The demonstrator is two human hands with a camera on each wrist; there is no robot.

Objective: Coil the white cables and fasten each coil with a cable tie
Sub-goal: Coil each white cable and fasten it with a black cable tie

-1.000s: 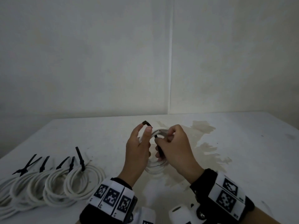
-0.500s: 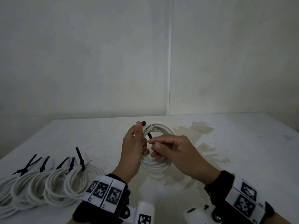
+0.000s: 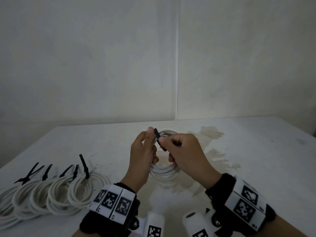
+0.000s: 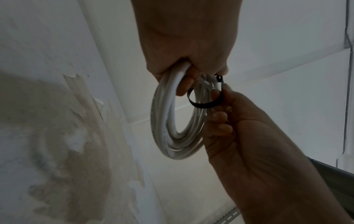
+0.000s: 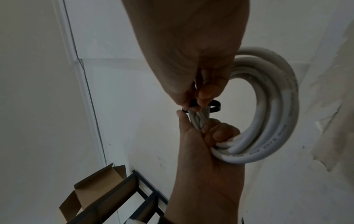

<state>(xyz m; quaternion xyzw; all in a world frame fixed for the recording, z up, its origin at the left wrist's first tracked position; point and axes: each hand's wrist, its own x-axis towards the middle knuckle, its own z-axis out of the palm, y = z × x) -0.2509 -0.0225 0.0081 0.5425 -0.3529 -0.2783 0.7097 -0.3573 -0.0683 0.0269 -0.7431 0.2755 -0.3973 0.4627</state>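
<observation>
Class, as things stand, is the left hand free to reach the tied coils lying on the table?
Probably not: the left hand grips the cable coil. The tied coils lie unobstructed beside it.

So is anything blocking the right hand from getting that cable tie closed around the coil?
Nothing visible. The right hand already pinches the black cable tie, looped around the white cable coil gripped by the left hand.

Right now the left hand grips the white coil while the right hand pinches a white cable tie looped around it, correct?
Not quite: the cable tie is black, as the left wrist view shows. The rest holds: the left hand grips the white coil and the right hand pinches the tie looped around it.
</observation>
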